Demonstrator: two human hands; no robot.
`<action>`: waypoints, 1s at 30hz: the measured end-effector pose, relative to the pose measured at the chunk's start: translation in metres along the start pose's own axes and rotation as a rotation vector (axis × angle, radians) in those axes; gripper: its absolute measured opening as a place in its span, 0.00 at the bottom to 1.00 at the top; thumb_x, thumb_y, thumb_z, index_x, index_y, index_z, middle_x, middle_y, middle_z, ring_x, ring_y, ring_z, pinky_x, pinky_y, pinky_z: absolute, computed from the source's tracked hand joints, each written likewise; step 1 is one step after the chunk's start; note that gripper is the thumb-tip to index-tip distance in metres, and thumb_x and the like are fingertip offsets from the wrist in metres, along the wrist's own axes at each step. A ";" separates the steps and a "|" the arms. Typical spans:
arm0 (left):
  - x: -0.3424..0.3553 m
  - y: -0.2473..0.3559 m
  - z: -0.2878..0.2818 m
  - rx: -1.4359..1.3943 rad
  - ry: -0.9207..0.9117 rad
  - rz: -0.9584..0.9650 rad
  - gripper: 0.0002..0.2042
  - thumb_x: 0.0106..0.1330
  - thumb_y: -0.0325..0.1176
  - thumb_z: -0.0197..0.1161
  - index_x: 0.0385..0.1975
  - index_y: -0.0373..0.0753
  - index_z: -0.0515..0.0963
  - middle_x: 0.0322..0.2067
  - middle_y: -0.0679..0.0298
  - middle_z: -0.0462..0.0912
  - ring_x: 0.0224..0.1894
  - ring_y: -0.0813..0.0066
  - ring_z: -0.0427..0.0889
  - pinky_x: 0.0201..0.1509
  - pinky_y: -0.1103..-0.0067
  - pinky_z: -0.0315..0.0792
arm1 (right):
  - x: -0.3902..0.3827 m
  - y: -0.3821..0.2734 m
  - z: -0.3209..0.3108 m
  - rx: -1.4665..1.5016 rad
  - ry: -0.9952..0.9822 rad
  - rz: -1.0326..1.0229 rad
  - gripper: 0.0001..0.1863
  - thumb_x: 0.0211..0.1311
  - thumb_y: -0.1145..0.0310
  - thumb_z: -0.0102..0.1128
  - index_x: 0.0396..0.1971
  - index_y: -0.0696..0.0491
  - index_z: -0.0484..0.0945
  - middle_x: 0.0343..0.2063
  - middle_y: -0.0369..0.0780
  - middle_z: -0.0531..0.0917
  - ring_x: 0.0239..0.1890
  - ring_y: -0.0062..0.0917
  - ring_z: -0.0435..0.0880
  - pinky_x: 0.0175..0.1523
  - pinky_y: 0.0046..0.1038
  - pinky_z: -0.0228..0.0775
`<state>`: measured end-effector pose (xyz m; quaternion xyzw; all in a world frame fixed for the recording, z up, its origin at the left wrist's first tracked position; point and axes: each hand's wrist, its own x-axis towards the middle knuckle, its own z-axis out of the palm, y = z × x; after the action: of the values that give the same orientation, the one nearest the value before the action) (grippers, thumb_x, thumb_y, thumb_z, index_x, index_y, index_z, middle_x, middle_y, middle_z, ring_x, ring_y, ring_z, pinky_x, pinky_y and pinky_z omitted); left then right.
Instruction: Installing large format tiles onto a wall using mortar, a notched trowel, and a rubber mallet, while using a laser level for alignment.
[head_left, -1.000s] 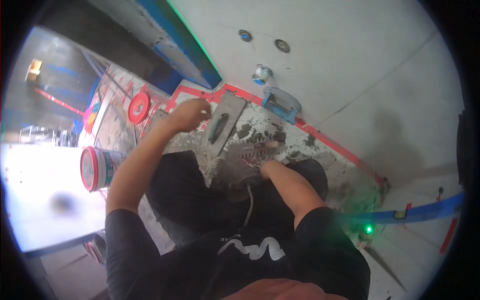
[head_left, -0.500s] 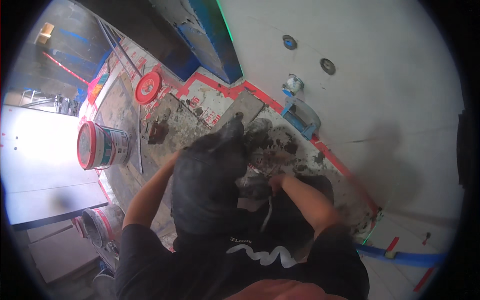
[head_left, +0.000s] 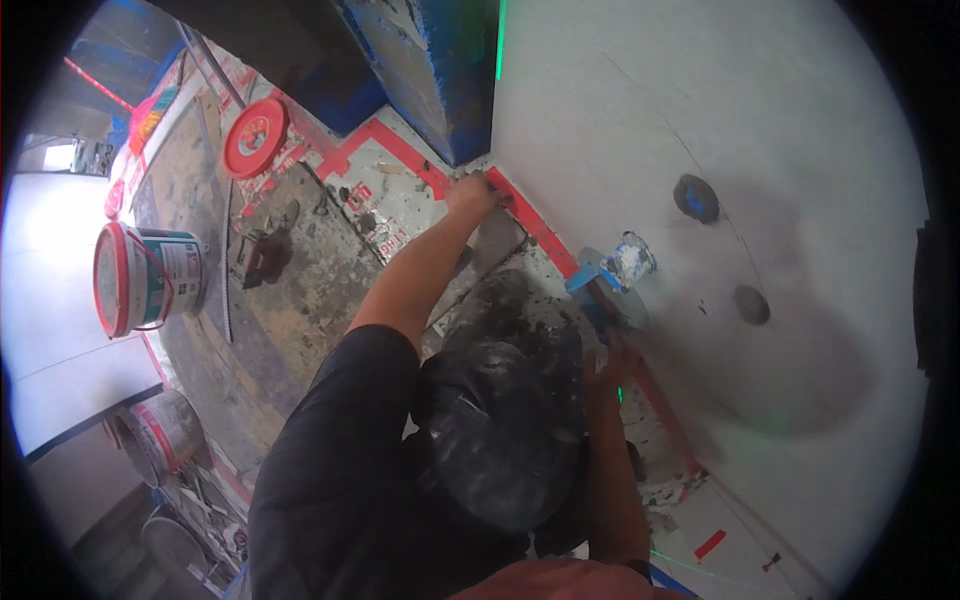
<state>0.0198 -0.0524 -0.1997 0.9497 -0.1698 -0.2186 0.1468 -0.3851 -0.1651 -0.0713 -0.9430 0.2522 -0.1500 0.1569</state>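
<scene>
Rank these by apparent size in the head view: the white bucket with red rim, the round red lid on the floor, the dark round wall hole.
1. White bucket with red rim.
2. Round red lid, farther off, so unsure.
3. Dark round wall hole.

Left arm stretched forward, left hand [head_left: 472, 193] fingers curled; right hand [head_left: 607, 372] low, arm bent.

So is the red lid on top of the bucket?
No, the red lid lies flat on the floor by itself, well apart from the bucket, which is tipped on its side.
</scene>
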 end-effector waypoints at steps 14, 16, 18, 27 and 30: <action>0.015 0.026 0.014 -0.059 0.020 -0.089 0.23 0.59 0.45 0.69 0.52 0.40 0.80 0.55 0.51 0.80 0.59 0.51 0.79 0.57 0.57 0.76 | 0.101 0.031 0.071 0.000 -0.706 0.279 0.35 0.54 0.52 0.67 0.60 0.54 0.72 0.50 0.51 0.81 0.53 0.51 0.80 0.58 0.48 0.73; 0.014 0.021 0.014 -0.100 0.101 -0.117 0.23 0.59 0.45 0.69 0.51 0.39 0.80 0.54 0.51 0.79 0.59 0.51 0.78 0.57 0.57 0.76 | 0.099 0.028 0.085 -0.054 -0.621 0.282 0.34 0.49 0.49 0.71 0.52 0.56 0.76 0.44 0.53 0.83 0.49 0.52 0.82 0.54 0.47 0.75; 0.015 0.017 0.019 -0.028 0.250 0.023 0.22 0.59 0.43 0.69 0.51 0.39 0.79 0.53 0.53 0.79 0.58 0.51 0.78 0.58 0.57 0.75 | 0.100 0.025 0.093 -0.113 -0.533 0.291 0.34 0.44 0.47 0.74 0.45 0.58 0.80 0.38 0.54 0.86 0.44 0.52 0.84 0.50 0.46 0.77; 0.019 0.027 0.030 0.011 0.169 0.265 0.11 0.62 0.31 0.62 0.44 0.41 0.82 0.49 0.53 0.83 0.54 0.52 0.81 0.55 0.60 0.77 | 0.125 0.040 0.089 0.347 -0.787 0.355 0.25 0.45 0.51 0.74 0.34 0.56 0.81 0.32 0.47 0.85 0.34 0.37 0.85 0.42 0.39 0.75; 0.029 0.019 0.032 0.006 0.093 0.186 0.08 0.62 0.30 0.61 0.39 0.41 0.82 0.44 0.53 0.86 0.49 0.51 0.85 0.49 0.61 0.80 | 0.152 -0.008 0.062 0.286 -1.025 0.431 0.22 0.51 0.52 0.71 0.32 0.58 0.82 0.28 0.45 0.86 0.35 0.39 0.86 0.46 0.41 0.77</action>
<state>0.0246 -0.0876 -0.2311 0.9394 -0.2508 -0.1593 0.1712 -0.2335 -0.2247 -0.0936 -0.7921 0.3075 0.3290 0.4121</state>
